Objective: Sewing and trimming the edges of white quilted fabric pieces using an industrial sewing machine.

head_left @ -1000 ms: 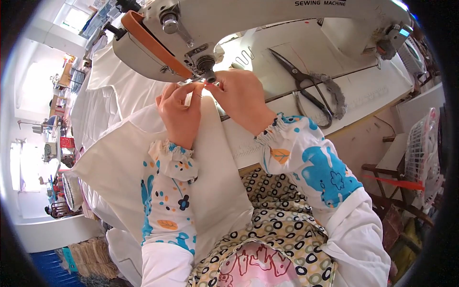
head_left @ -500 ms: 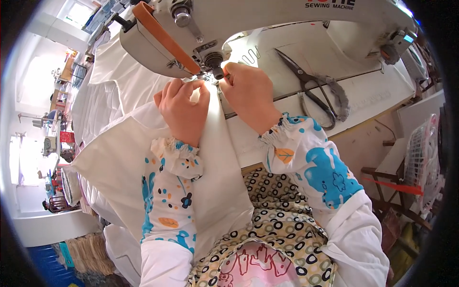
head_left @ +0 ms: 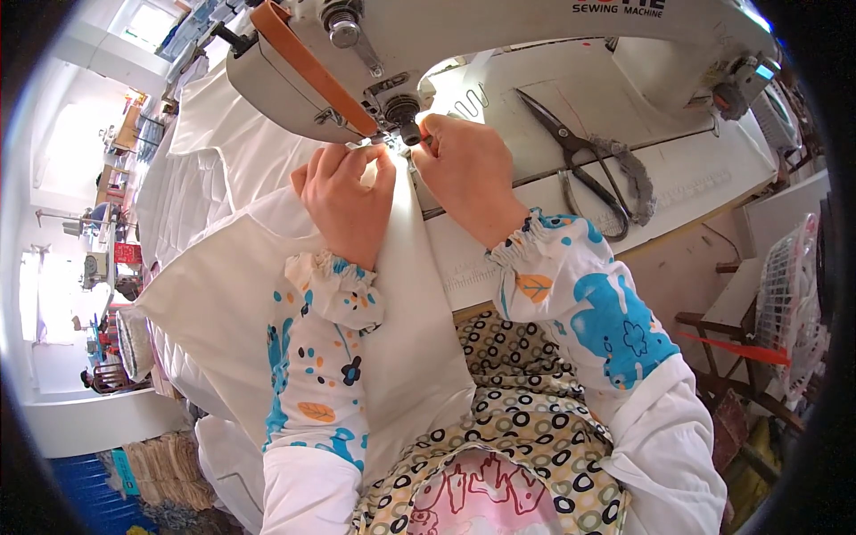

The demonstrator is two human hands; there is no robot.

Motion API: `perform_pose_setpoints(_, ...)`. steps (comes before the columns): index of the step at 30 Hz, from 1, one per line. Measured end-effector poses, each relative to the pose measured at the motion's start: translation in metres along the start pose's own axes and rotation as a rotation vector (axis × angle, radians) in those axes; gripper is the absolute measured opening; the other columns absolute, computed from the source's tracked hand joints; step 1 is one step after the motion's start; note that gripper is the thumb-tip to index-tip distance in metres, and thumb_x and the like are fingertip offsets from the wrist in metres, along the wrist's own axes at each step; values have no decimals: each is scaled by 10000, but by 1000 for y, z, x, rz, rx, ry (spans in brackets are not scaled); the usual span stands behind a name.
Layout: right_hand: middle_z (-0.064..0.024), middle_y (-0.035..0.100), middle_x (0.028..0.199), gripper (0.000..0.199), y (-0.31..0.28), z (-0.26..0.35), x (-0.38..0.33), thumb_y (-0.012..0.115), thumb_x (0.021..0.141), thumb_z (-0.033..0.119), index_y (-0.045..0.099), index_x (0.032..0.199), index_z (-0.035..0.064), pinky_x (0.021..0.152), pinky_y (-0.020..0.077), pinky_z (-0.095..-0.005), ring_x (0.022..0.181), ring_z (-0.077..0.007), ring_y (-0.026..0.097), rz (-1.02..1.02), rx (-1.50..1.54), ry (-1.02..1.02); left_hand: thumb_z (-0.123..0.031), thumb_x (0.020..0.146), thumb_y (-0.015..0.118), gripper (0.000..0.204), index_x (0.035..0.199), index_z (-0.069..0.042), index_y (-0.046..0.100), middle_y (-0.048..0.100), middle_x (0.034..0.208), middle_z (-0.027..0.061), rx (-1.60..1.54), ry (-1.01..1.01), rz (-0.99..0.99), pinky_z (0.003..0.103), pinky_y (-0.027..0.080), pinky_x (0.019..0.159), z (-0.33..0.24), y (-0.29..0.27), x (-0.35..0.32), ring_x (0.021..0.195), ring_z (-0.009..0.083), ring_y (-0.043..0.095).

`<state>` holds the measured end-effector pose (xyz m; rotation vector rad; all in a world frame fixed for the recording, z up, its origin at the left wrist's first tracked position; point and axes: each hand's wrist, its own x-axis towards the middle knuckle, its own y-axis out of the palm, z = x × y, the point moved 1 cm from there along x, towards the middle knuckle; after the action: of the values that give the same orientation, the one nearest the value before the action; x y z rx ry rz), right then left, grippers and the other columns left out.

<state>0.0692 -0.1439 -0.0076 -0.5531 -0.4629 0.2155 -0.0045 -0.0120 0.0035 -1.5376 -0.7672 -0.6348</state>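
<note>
White fabric (head_left: 401, 357) runs from my lap up under the needle area of a white sewing machine (head_left: 535, 27). My left hand (head_left: 349, 201) lies on this cloth just left of the presser foot, thumb and index finger pinched together at its edge. On the other side, my right hand (head_left: 468, 174) is closed, fingertips pinching close to the needle, below the round black knob. What its fingertips grip is hidden; the cloth edge runs close by. A bright lamp lights the spot between both hands.
Black scissors (head_left: 575, 147) with a grey cloth-wrapped handle lie on the machine bed to the right. Quilted white material (head_left: 174, 201) is heaped at the left. A white fan (head_left: 789, 294) stands at the far right, and bundled tan cloth (head_left: 165, 481) sits at lower left.
The left thumb and index finger have closed up, so the gap between them is gone. The right hand has hardly moved. The whole view has shifted very slightly.
</note>
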Motion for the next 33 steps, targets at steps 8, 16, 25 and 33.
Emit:
perform_pose_setpoints(8, -167, 662, 702, 254, 13, -2, 2, 686, 821, 192, 677, 975, -11, 638, 532, -429, 710, -345, 673, 27, 51, -95, -146, 743, 767, 58, 796, -155, 745, 650, 799, -43, -5, -32, 49, 343, 375, 799, 2, 0, -1, 826, 159, 628)
perform_pose_setpoints(16, -197, 645, 670, 304, 18, 0, 5, 689, 811, 187, 635, 935, -85, 644, 534, -450, 716, -380, 659, -10, 20, -143, -161, 784, 759, 60, 841, -142, 765, 652, 791, -22, -77, -133, 168, 347, 377, 788, 7, 0, 0, 776, 182, 607)
perform_pose_setpoints(25, -156, 623, 633, 115, -3, -2, -15, 669, 802, 112, 635, 781, 4, 534, 459, -399, 554, -325, 603, 55, 191, -164, -45, 774, 695, 191, 963, -55, 718, 684, 865, 66, -453, 19, 230, 394, 478, 801, 3, -9, 0, 840, 257, 631)
perform_pose_setpoints(33, -112, 598, 602, 110, -19, -10, -21, 702, 824, 107, 650, 828, 10, 513, 440, -330, 520, -197, 597, 36, 165, -132, -7, 763, 757, 116, 866, -45, 719, 614, 760, 67, -602, -137, 223, 325, 489, 629, 0, 1, -3, 705, 213, 603)
